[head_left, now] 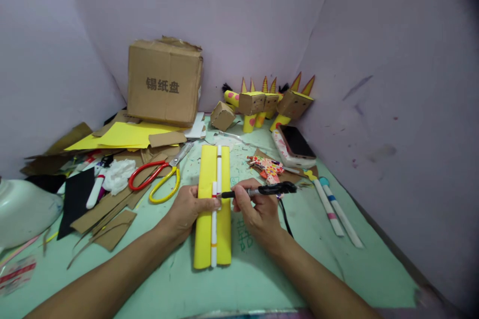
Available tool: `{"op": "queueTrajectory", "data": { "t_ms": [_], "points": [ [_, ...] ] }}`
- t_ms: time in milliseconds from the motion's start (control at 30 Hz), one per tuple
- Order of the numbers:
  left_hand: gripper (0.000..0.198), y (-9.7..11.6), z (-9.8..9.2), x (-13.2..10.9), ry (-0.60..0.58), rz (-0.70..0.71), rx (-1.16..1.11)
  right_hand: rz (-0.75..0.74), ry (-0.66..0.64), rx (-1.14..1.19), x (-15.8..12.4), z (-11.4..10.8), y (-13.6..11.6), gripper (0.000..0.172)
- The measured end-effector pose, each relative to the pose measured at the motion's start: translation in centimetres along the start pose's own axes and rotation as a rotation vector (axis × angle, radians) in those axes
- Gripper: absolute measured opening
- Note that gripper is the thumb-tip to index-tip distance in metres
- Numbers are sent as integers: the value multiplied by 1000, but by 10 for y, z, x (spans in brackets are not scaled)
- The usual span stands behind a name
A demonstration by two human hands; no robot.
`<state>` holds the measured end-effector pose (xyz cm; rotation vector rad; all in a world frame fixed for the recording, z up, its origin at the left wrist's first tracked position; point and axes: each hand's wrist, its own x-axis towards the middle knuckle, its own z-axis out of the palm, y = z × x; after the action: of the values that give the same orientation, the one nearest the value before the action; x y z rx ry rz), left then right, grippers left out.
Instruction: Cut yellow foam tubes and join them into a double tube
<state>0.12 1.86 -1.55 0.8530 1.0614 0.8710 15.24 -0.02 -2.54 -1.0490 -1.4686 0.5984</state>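
A long yellow paper roll (206, 209) lies lengthwise on the green mat (284, 264), with two white strips (214, 229) along its middle seam. My left hand (189, 207) presses down on the roll's left side, fingers closed over it near the seam. My right hand (256, 212) grips a black hot glue gun (267, 190), its tip touching the seam between the strips. A black cord runs from the tool under my right wrist.
Red- and yellow-handled scissors (159, 179) lie left of the roll among cardboard scraps and yellow sheets (125, 135). A cardboard box (164, 82) stands at the back. Cardboard animal figures (262, 104), a phone (295, 142) and two white pens (335, 207) are on the right.
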Motion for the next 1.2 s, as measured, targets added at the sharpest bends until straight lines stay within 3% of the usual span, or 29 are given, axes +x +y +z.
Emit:
{"op": "queueTrajectory", "data": {
  "t_ms": [333,1200],
  "points": [
    [27,1,1,0,-4,-20,12,25,81,-52,2,-5,0,18],
    [26,2,2,-2,12,-33,29,-52,94,-134,4,-8,-1,16]
  ]
}}
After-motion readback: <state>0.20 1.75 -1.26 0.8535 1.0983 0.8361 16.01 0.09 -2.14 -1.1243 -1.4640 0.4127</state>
